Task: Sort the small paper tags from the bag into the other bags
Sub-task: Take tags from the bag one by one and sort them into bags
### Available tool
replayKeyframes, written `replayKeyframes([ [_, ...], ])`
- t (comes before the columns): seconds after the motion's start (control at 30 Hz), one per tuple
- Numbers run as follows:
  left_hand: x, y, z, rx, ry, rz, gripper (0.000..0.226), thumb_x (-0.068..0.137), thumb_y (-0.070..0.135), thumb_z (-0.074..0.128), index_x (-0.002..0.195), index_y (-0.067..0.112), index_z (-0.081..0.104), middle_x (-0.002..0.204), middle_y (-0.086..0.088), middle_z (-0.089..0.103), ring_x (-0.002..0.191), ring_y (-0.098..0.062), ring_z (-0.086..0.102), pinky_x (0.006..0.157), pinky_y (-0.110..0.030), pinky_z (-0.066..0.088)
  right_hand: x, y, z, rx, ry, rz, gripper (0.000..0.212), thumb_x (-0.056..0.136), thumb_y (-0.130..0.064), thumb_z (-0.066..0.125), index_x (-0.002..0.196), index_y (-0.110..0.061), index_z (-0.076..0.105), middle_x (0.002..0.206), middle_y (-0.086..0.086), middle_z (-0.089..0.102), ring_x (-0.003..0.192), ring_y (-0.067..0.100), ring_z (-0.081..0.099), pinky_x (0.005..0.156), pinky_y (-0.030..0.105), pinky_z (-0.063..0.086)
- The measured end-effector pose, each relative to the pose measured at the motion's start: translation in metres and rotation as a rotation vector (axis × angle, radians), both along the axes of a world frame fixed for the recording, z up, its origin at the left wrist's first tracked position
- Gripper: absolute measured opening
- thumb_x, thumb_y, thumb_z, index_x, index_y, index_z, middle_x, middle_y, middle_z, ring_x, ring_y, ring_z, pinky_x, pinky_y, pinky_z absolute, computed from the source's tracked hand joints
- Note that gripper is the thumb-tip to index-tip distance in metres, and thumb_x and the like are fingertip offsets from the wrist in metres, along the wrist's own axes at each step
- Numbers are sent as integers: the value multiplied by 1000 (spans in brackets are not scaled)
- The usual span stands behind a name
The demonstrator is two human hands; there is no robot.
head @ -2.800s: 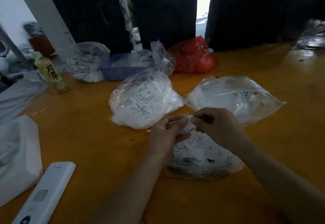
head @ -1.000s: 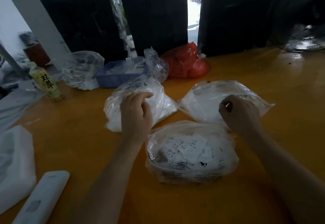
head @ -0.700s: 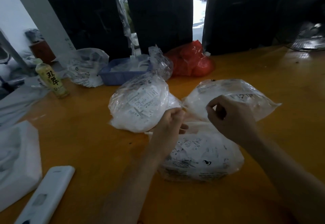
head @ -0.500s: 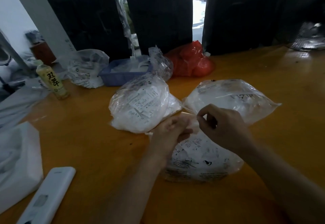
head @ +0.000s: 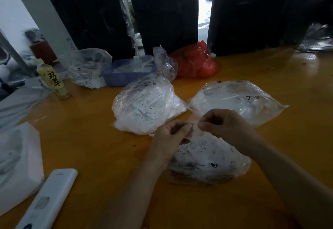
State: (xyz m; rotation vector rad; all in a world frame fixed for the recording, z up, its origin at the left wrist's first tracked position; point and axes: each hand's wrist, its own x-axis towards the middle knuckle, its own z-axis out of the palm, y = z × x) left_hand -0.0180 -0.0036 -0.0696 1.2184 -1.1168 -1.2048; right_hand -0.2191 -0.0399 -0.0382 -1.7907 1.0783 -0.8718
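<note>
- Both hands meeting over the mouth of the near bag (head: 207, 162), just above the tabletop (head: 90, 147).
- Left hand (head: 173, 135) curled, fingertips pinching the clear film at the bag's opening; right hand (head: 223, 122) likewise curled and pinching the same film edge, or perhaps a tag. Too blurred to say which.
- Paper tags (head: 196, 146) heaped inside the near bag, printed faces up, lying every which way, so no single long axis to read.
- Near bag lying flat, mouth pointing away toward the two other bags: left bag (head: 142, 108) bulging full, right bag (head: 237, 99) flatter.
- Best done by spreading the mouth wide with one hand, drawing out a single tag with the other, reading its print before choosing a bag.
- Risk judged: thin film clinging, several tags lifting together.
</note>
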Motion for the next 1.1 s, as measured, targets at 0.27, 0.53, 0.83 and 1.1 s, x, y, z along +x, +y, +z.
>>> replayKeyframes([
  [0.27,-6,2,0,39,152,-21,38,76,44,89,103,19,78,104,-8,80,99,-22,77,77,-27,60,8,5,-5,-95,105,-128,18,96,-44,64,80,-39,70,73,-3,71,59,34,57,49,28,42],
  [0.53,-5,0,-2,-122,156,-190,88,80,53,83,154,24,45,149,-7,58,139,-24,54,112,-44,48,12,10,-1,381,-395,-67,25,99,-26,63,85,-12,78,78,9,70,61,19,48,53,28,39],
  [0.83,-2,-2,-3,-121,213,-55,27,84,37,85,98,15,77,109,-11,77,109,-25,73,91,-31,58,17,11,-8,326,-113,-57,35,104,-38,54,93,-12,75,79,4,72,56,11,52,53,25,40],
  [1.1,-2,0,-3,-35,227,17,16,73,37,86,79,29,74,85,-4,75,85,-16,73,67,-24,57,28,13,-36,-300,848,-24,33,91,-60,62,106,-31,61,105,-10,49,96,10,49,81,24,38],
])
